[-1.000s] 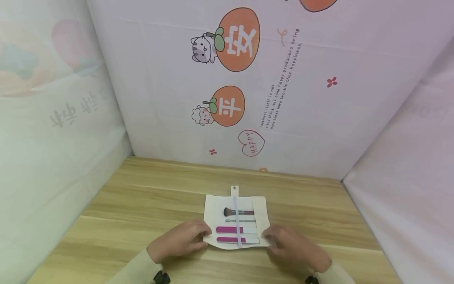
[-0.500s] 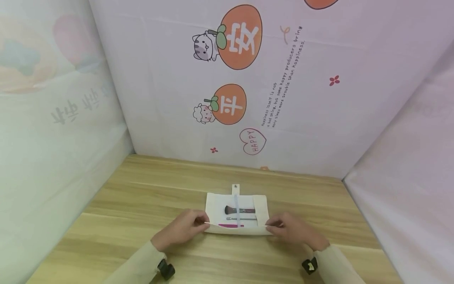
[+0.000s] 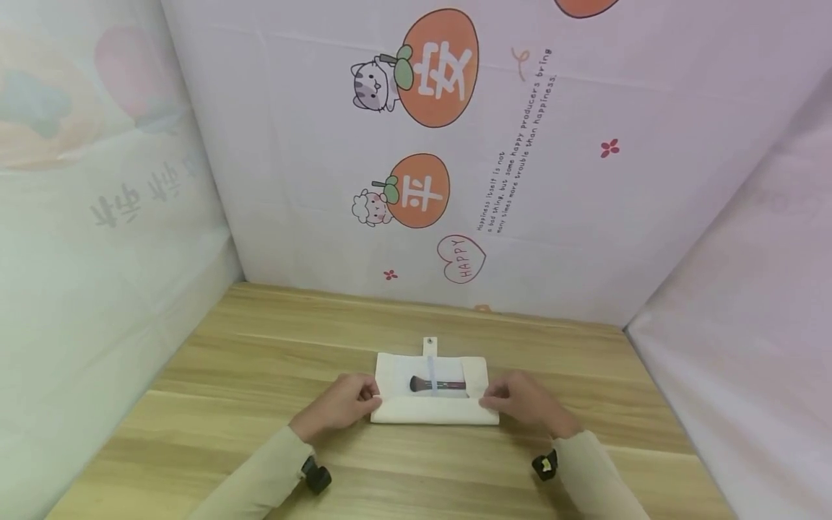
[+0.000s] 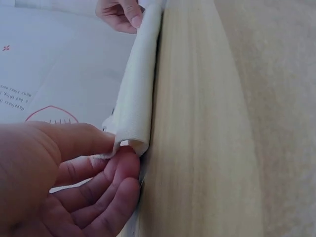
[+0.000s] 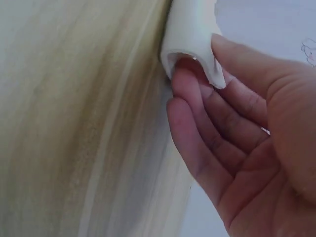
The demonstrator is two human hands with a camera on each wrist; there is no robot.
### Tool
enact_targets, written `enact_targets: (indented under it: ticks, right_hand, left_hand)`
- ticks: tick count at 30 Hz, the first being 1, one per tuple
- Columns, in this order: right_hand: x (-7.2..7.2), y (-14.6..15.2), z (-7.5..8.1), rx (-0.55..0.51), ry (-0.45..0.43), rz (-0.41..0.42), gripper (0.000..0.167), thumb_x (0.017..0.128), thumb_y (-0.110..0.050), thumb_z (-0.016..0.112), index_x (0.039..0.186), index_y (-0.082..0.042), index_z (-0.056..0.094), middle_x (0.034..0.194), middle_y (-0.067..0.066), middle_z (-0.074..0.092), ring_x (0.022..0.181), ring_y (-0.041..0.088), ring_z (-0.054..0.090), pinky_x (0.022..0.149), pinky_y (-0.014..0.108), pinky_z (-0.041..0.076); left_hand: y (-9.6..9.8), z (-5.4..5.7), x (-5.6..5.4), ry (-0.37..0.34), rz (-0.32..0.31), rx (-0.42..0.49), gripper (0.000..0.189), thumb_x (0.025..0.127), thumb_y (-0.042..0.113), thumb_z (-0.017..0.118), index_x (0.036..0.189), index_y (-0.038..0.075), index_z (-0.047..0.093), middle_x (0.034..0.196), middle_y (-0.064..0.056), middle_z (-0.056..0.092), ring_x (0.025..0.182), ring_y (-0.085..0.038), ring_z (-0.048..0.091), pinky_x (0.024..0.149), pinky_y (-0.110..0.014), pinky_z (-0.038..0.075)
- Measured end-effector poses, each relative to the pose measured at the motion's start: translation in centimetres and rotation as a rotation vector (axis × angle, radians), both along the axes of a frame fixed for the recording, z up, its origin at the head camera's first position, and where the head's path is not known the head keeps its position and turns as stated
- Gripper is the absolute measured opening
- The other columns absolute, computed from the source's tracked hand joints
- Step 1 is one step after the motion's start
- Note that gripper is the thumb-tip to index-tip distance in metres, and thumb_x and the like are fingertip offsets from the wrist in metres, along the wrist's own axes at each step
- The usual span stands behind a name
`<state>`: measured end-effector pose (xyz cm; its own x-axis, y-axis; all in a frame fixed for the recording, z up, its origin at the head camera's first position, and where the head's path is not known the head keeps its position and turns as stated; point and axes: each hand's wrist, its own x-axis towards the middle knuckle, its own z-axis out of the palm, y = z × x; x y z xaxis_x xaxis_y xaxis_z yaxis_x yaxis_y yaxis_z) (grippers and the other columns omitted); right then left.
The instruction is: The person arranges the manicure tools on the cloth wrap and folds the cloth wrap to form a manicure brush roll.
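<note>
A cream fabric brush roll [image 3: 434, 411] lies on the wooden table, its near edge folded over toward the back. Above the fold a makeup brush [image 3: 438, 385] shows under a pale strap [image 3: 431, 367]; the pink-handled tools are hidden beneath the flap. My left hand [image 3: 347, 402] pinches the flap's left end between thumb and fingers. At the other end my right hand [image 3: 516, 399] pinches the flap the same way. In both wrist views the rolled fabric [image 4: 140, 84] curves round the fingertips, which reach inside the fold [image 5: 190, 29].
A snap tab [image 3: 430, 346] sticks out from the roll's far edge. The wooden table [image 3: 273, 347] meets a printed white cloth wall [image 3: 312, 238] at the back, with more cloth on the left and right. Black bands are on both wrists.
Both hands have lifted the roll's near edge and carried it away from me over the contents. The pink-handled tools and the thin tool have become covered; only the makeup brush still shows.
</note>
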<state>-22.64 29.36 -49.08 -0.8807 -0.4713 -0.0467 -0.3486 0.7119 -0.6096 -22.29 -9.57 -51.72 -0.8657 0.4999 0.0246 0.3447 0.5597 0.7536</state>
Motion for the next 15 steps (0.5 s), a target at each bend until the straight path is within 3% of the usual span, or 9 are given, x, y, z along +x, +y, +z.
enact_targets:
  ticks: [8,12,15]
  right_hand:
    - [0.3,-0.9,-0.3,0.072,0.051,-0.052,0.012,0.097,-0.023,0.076,0.086,-0.017,0.074,0.079,-0.008,0.07,0.07,0.004,0.06,0.067,0.022,0.053]
    - [0.6,-1.4,-0.5,0.112,0.131,-0.075,0.013,0.093,-0.02,0.08,0.085,-0.013,0.071,0.079,-0.006,0.066,0.07,0.005,0.056,0.065,0.021,0.051]
    - [0.6,-1.8,-0.6,0.154,0.246,-0.045,0.012,0.09,-0.014,0.082,0.085,-0.012,0.071,0.081,-0.005,0.064,0.073,0.005,0.054,0.066,0.022,0.051]
  left_hand:
    - [1.5,0.8,0.4,0.212,0.045,-0.166,0.018,0.092,0.002,0.069,0.077,0.01,0.062,0.071,0.003,0.054,0.066,-0.011,0.046,0.06,-0.025,0.039]
    - [1.8,0.8,0.6,0.276,0.093,-0.21,0.022,0.089,0.003,0.076,0.077,0.01,0.058,0.072,0.002,0.051,0.067,-0.013,0.045,0.061,-0.026,0.038]
    - [1.9,1.0,0.5,0.336,0.082,-0.236,0.026,0.087,0.005,0.08,0.078,0.01,0.057,0.074,0.003,0.05,0.068,-0.012,0.044,0.061,-0.025,0.038]
